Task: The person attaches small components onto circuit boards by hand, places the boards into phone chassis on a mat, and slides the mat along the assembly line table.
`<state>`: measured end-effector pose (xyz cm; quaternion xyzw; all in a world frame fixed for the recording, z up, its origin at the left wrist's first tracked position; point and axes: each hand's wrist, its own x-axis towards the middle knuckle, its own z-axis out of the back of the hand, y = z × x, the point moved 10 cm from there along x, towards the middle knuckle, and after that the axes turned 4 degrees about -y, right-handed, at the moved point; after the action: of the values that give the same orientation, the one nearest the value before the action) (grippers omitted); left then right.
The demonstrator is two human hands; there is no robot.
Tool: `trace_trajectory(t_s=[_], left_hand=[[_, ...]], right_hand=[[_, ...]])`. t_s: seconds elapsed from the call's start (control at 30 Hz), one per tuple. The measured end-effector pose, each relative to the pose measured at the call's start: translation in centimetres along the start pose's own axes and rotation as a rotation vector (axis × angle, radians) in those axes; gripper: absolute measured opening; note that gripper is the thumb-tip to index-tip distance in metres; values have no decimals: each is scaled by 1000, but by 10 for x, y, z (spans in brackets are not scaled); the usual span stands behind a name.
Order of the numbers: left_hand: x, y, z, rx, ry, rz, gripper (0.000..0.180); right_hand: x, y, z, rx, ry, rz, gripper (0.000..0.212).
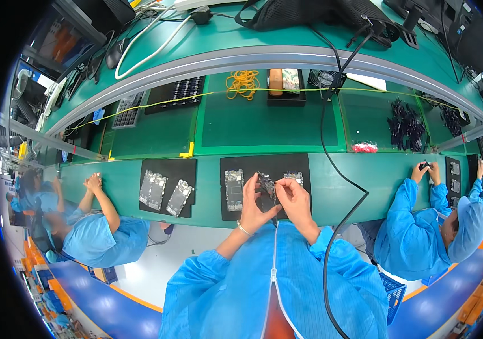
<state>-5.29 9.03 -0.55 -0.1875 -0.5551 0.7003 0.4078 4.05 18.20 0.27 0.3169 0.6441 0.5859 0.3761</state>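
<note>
Over the black mat (303, 164) in front of me, both of my hands hold one small, dark, glossy electronic part (266, 182). My left hand (254, 206) grips it from the left, thumb and fingers curled around it. My right hand (296, 204) pinches at its right edge with thumb and forefinger. The fingers hide much of the part, so its exact kind does not show. An opened phone body (234, 190) lies on the mat left of my hands. Behind my right hand a second phone body (294, 176) is partly covered.
Two more phone bodies (154, 190) rest on another black mat (168, 165) to the left. A black cable (327, 141) hangs down across the bench. Yellow bands (242, 85) and dark cable bundles (406, 125) lie beyond. Co-workers sit left (103, 240) and right (414, 237).
</note>
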Motion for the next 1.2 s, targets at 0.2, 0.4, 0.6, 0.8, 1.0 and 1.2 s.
trace_trajectory(t_s=[0.2, 0.4, 0.6, 0.8, 1.0, 1.2], left_hand=[[-2, 8, -3, -143, 48, 35, 101], [6, 51, -15, 43, 82, 229, 100], [10, 144, -25, 586, -65, 338, 99], [9, 152, 15, 792, -272, 325, 91], [5, 185, 57, 782, -168, 592, 90], [-1, 139, 56, 110, -9, 391, 93]], right_hand=[[5, 1, -1, -122, 45, 54, 14], [20, -61, 20, 215, -84, -185, 11], [7, -69, 39, 198, -104, -170, 14], [-7, -78, 44, 180, -93, -222, 14], [-13, -76, 19, 163, -35, -236, 13], [-4, -53, -16, 16, 10, -118, 11]])
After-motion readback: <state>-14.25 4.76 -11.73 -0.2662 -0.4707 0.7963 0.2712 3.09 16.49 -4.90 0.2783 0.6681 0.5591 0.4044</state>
